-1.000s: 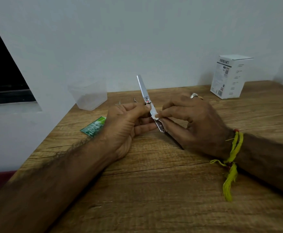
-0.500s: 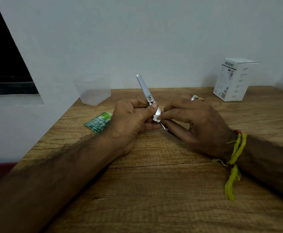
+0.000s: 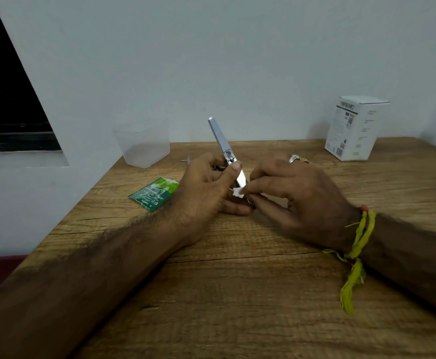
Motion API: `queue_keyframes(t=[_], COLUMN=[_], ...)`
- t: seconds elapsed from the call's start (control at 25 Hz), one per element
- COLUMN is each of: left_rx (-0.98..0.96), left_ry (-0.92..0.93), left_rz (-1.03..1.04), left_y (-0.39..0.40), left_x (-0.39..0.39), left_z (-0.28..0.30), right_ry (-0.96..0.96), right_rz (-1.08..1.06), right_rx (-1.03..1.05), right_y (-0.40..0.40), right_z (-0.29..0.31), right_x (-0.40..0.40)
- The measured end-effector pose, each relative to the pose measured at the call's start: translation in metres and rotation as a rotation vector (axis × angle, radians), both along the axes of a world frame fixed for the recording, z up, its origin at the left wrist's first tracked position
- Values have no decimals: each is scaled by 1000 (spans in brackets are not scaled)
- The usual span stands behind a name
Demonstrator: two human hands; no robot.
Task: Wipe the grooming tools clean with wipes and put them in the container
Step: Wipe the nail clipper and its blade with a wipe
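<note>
- Head view: we see a wooden table [image 3: 237, 294] filling the lower frame, against a pale wall [image 3: 237, 60].
- Our left hand [image 3: 206, 193] grips silver scissors [image 3: 224, 146], blades closed, tip pointing up at frame centre.
- Our right hand [image 3: 297, 200] pinches a white wipe [image 3: 238, 192] against them.
- A clear container [image 3: 144, 146] stands at centre left.
</note>
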State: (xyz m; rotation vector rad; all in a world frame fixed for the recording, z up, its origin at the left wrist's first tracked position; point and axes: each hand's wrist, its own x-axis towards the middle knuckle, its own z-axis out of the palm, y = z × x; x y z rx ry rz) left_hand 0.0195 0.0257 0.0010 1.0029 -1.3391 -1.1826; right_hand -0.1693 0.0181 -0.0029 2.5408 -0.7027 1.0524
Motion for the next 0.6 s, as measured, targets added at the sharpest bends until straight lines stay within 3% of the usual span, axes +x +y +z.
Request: queue_keyframes(t=[0.48, 0.6], left_rx=[-2, 2], left_ry=[56, 60], left_rz=[66, 48], left_y=[1, 4], left_x=[-1, -2], left_z=[3, 4], right_ry=[28, -172], right_rz=[27, 44], right_rx=[13, 153], right_y=[-1, -1], right_z=[0, 3], right_x=[5, -2])
